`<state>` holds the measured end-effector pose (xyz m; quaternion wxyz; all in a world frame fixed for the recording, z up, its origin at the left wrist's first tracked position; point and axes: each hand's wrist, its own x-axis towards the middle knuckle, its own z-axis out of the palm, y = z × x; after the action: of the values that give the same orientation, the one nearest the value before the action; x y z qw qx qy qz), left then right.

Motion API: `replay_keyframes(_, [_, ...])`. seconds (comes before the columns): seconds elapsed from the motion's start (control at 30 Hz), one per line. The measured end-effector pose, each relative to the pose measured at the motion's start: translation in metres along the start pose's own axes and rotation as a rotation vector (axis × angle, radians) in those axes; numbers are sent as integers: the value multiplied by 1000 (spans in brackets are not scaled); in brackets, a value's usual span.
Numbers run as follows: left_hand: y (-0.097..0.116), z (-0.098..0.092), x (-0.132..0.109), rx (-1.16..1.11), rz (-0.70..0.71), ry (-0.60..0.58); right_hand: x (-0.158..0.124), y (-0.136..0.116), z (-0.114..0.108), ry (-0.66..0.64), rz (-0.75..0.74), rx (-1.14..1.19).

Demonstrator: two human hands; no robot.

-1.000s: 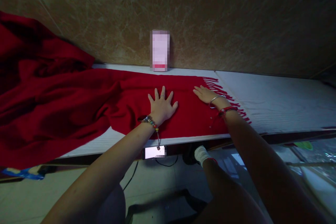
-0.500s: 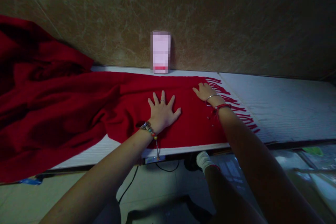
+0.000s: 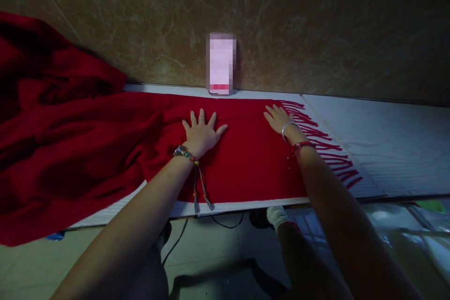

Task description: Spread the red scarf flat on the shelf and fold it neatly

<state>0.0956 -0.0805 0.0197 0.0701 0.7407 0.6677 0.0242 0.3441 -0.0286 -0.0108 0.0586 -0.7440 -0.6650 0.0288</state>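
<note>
A red scarf (image 3: 253, 150) with a fringed right end lies across a white tabletop (image 3: 386, 140). Its part under my hands is spread flat, while the left part is rumpled and heaped up. My left hand (image 3: 202, 136) rests palm down on the flat part, fingers spread wide. Near the fringe (image 3: 326, 145), my right hand (image 3: 279, 119) also lies palm down on the cloth, its fingers stretched out. Neither hand grips anything.
A blurred-out phone-like device (image 3: 222, 63) leans on the brown marbled wall (image 3: 316, 23) behind the table. Below the front edge are a cable (image 3: 176, 241), a foot in a white sock (image 3: 277, 215) and the tiled floor (image 3: 204, 253). Clear plastic (image 3: 390, 220) is at the lower right.
My left hand has slid left and slightly away from me over the scarf. My right hand has shifted a little, its fingers now straighter. The fringe strands lie more spread out.
</note>
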Motion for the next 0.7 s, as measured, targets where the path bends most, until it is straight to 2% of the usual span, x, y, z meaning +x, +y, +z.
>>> replay_keyframes(0.2, [-4,11,4,-10,0,12,4,27,-4,28,54,-43])
replay_keyframes(0.43, [-2,9,3,-30,-18,13,0,48,-15,205,201,-149])
replay_keyframes(0.7, [0,9,3,-44,-28,40,10,60,2,234,205,-159])
